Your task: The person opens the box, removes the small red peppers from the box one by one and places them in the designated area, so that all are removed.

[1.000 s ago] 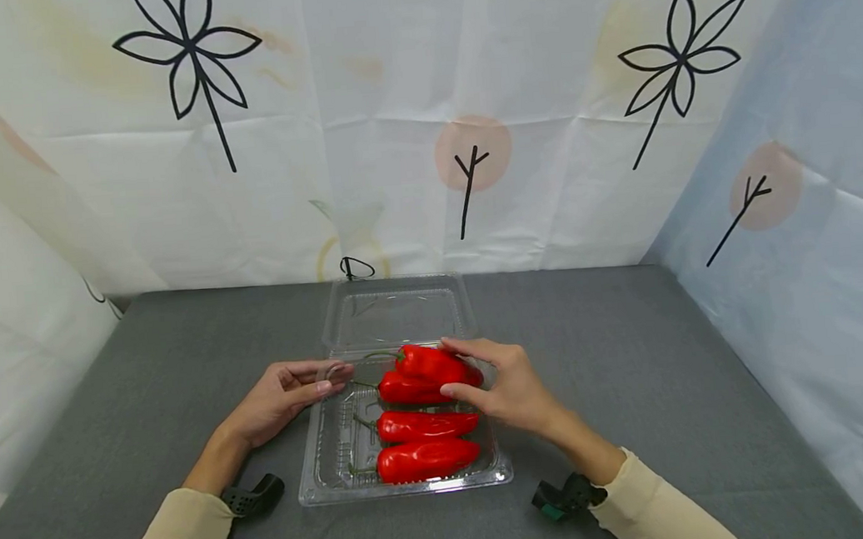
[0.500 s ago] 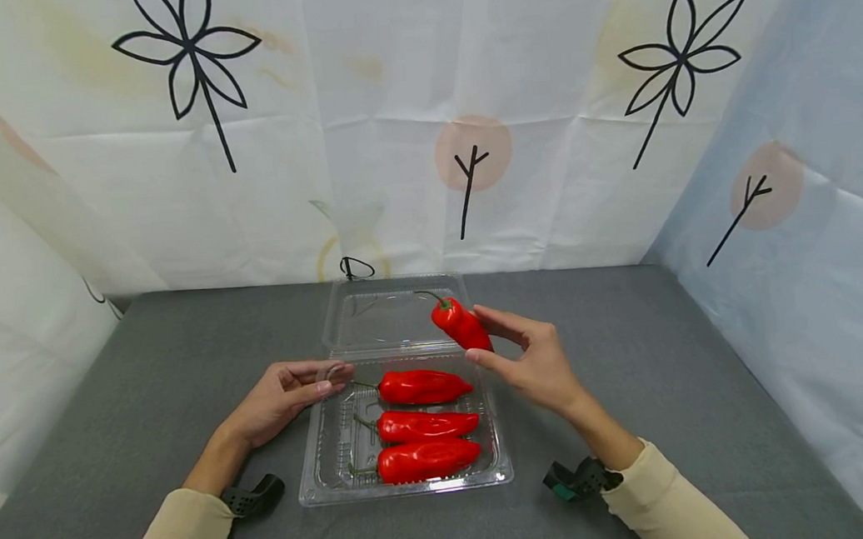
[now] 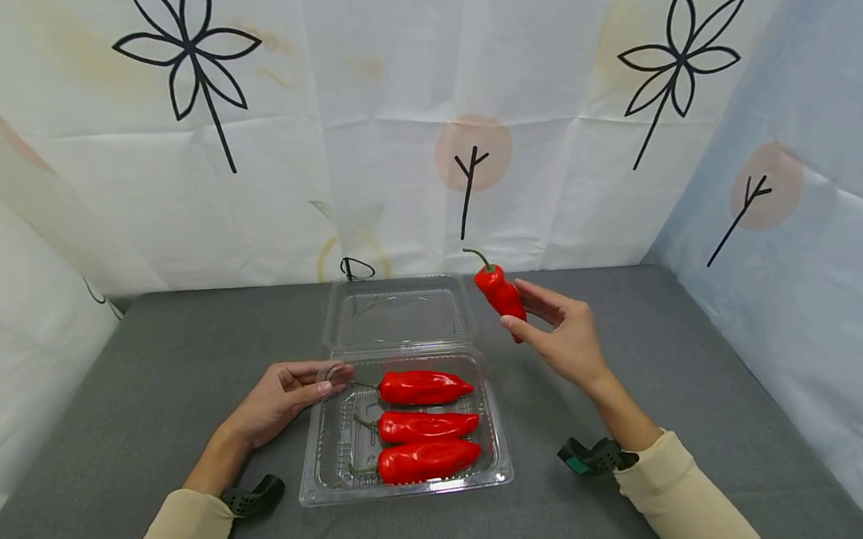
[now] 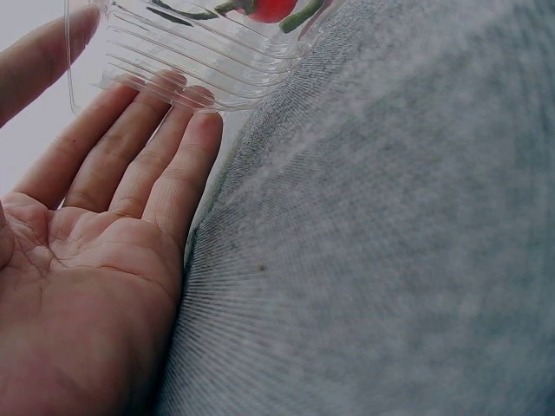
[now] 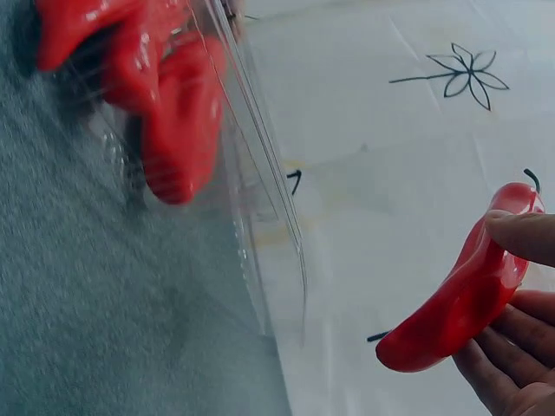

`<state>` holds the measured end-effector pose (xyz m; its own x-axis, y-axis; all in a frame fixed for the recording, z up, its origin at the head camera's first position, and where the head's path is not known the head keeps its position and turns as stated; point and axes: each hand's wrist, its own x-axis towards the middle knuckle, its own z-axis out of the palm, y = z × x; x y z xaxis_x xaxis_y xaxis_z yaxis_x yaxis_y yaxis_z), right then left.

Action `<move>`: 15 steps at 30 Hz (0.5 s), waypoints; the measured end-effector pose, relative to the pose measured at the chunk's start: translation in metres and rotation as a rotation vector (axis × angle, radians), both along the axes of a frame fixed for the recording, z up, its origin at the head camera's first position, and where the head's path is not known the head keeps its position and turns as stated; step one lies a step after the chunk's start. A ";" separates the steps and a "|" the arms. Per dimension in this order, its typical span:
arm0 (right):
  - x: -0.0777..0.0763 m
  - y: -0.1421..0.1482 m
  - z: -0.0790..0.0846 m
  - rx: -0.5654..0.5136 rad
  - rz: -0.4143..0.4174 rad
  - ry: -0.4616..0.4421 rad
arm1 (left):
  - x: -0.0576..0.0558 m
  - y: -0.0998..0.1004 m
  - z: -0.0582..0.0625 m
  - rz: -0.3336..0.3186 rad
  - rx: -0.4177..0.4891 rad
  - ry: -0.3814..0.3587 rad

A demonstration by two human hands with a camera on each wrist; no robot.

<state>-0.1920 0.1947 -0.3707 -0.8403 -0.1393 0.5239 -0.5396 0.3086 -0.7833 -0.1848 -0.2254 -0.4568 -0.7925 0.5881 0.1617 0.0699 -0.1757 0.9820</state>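
Observation:
My right hand (image 3: 567,335) pinches a red pepper (image 3: 501,294) with a curved green stem, raised to the right of the lid. The right wrist view shows this held pepper (image 5: 468,290) between thumb and fingers, its tip pointing lower left. Three more red peppers lie in a row, stems left, in a clear plastic clamshell box (image 3: 318,478). My left hand (image 3: 283,401) rests at the box's upper left side. Up close in the left wrist view, its straight fingers (image 4: 173,173) touch the ribbed clear wall, with the thumb near the rim.
The box's clear lid (image 3: 397,314) lies folded back behind it, near the table's far edge. A grey cloth (image 3: 182,362) covers the table. White printed curtains (image 3: 392,139) hang behind and at both sides.
My right hand has lifted the rearmost pepper out of the box and carried it up and right, past the lid. My left hand and the box have stayed still.

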 end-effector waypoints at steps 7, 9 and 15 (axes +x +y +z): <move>-0.008 0.013 -0.002 -0.001 -0.081 -0.035 | 0.000 0.000 0.000 -0.011 0.015 -0.003; -0.010 0.016 -0.004 0.011 -0.108 -0.051 | 0.000 0.000 0.000 -0.013 0.019 -0.002; -0.014 0.022 -0.010 0.018 -0.175 -0.109 | 0.000 0.000 0.000 -0.013 0.022 -0.004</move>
